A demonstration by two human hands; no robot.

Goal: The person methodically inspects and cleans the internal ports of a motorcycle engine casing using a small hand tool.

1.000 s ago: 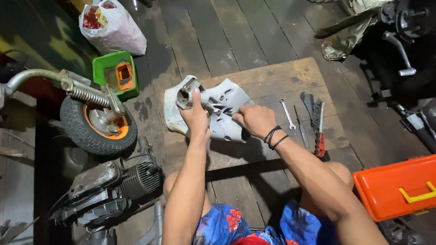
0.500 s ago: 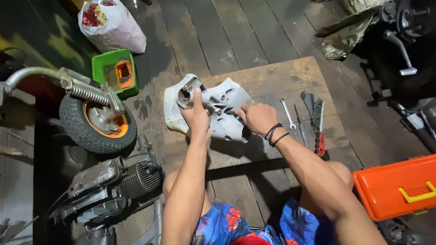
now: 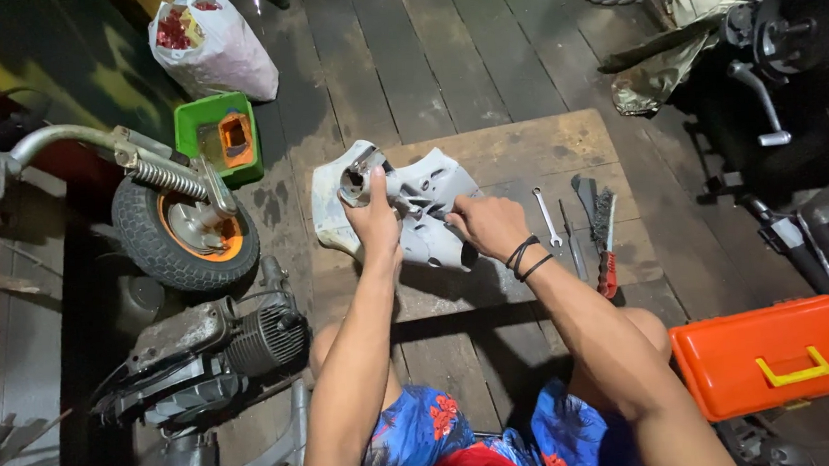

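Little has moved since the earlier frame: both hands stay on the white plastic scooter cover [image 3: 413, 209], with the right hand shifted slightly along its near edge. Seen from above, a seated person in blue floral shorts works over a low wooden board [image 3: 524, 152] lying on the dark plank floor. The left hand [image 3: 373, 216] is closed around the far left part of the cover, thumb pointing away. The right hand [image 3: 485, 227], with black bands at the wrist, has its fingers curled against the cover's right side; whether they pinch a small tool cannot be told. The cover rests on the board's left half. To its right lie a small wrench [image 3: 547, 217] and a wire brush [image 3: 604, 232]. A scooter wheel [image 3: 183, 236] stands at left, an orange toolbox [image 3: 771, 356] at near right.
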